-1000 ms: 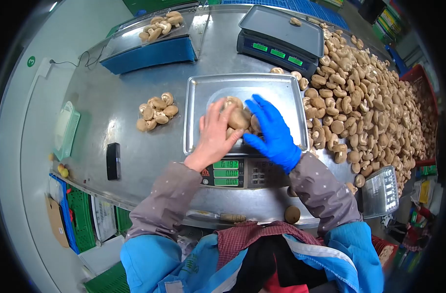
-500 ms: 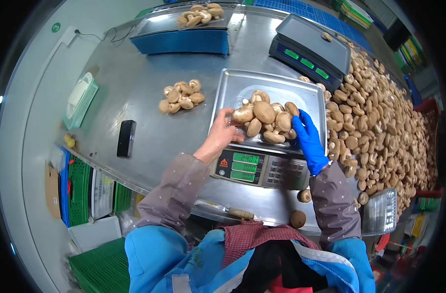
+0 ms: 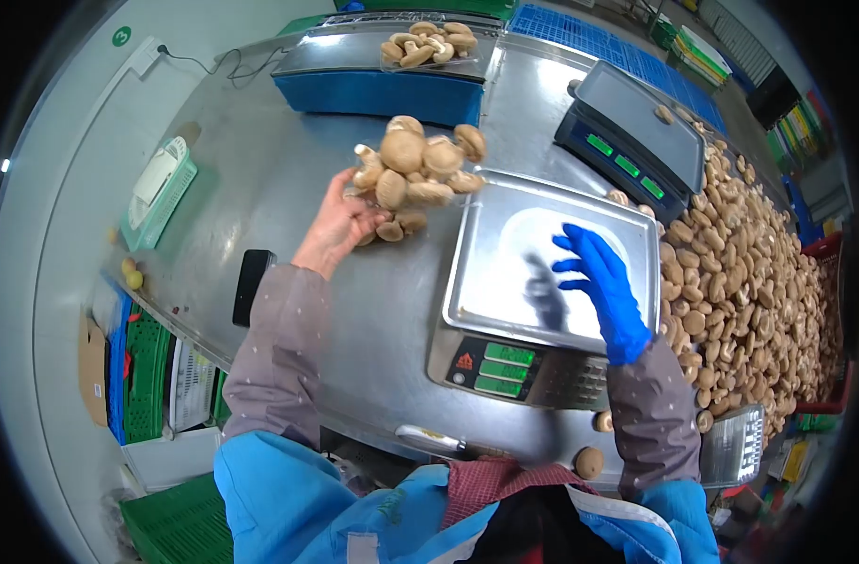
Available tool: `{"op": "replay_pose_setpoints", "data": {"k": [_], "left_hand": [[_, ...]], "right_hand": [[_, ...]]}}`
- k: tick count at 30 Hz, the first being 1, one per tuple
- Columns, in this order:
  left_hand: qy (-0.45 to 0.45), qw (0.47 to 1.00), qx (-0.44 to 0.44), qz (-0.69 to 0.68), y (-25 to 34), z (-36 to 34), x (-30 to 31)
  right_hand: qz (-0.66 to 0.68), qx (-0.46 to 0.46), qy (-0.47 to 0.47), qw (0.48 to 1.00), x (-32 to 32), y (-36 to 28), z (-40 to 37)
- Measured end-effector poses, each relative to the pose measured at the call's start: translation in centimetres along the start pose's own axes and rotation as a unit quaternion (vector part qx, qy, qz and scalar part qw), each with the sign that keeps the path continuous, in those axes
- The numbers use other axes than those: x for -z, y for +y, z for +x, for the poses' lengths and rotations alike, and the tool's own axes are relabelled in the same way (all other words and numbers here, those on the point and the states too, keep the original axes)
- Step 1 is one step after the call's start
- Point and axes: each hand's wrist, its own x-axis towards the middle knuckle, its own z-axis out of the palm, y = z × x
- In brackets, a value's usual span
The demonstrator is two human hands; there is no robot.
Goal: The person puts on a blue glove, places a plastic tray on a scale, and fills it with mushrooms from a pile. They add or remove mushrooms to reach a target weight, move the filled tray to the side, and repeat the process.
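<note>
My left hand [image 3: 340, 223] grips the left end of a clear tray heaped with brown mushrooms [image 3: 406, 150], raised above the metal table left of the scale. Beneath it, other mushrooms [image 3: 401, 226] lie on the table, partly hidden. My right hand [image 3: 599, 287], in a blue glove, is over the bare metal pan [image 3: 486, 301] of the near scale, its fingers apart and holding nothing. Green digits glow on that scale's display [image 3: 505, 369].
A large mushroom pile [image 3: 740, 291] covers the right side. A second scale [image 3: 636, 132] stands behind, and a blue-sided stand [image 3: 382, 99] holds more mushrooms. On the left are a phone [image 3: 252, 287] and a green basket [image 3: 162, 193]. A knife [image 3: 429, 436] lies at the front edge.
My left hand has lifted the mushroom tray off the scale pan and carried it left, over the other mushrooms. My right hand has let go of the load and stays over the pan.
</note>
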Motion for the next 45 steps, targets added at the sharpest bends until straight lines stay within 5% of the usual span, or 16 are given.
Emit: {"op": "replay_pose_setpoints", "data": {"k": [12, 22, 30, 33, 35, 36, 37, 39, 40, 42, 45], "left_hand": [[0.111, 0.992, -0.001, 0.053, -0.4, 13.0, 11.5], [0.139, 0.985, 0.044, 0.093, -1.7, 16.4, 13.4], [0.144, 0.918, -0.004, 0.369, 0.4, 13.1, 17.2], [0.131, 0.915, -0.059, 0.377, 2.4, 10.4, 15.6], [0.126, 0.918, -0.048, 0.373, 3.7, 9.8, 14.0], [0.135, 0.913, -0.071, 0.377, 4.2, 8.7, 11.0], [0.114, 0.916, -0.077, 0.376, 4.6, 7.6, 8.5], [0.074, 0.919, -0.086, 0.377, 5.1, 5.9, 3.4], [0.047, 0.920, -0.109, 0.373, 4.9, 4.8, 0.5], [0.007, 0.920, -0.134, 0.368, 3.7, 2.7, -5.4], [-0.125, 0.900, -0.141, 0.393, 0.7, -1.3, -13.7]], "right_hand": [[-0.083, -0.076, 0.210, 0.971, 6.4, 1.6, -5.9], [-0.106, -0.097, 0.228, 0.963, 7.7, 2.1, -6.5], [-0.107, -0.083, 0.264, 0.955, 11.0, 2.1, -10.6], [-0.223, -0.031, 0.328, 0.917, 17.3, 4.1, -16.3], [-0.360, 0.037, 0.415, 0.835, 24.3, 6.9, -22.1], [-0.484, -0.045, 0.450, 0.749, 27.0, 6.4, -25.4], [-0.627, -0.020, 0.465, 0.625, 30.7, 7.1, -29.3], [-0.730, -0.107, 0.478, 0.476, 35.5, 7.3, -36.1], [-0.726, -0.120, 0.490, 0.467, 36.4, 7.1, -38.0], [-0.513, -0.202, 0.461, 0.695, 37.5, 6.8, -39.9], [-0.612, -0.168, 0.432, 0.640, 35.6, 6.3, -39.8]]}}
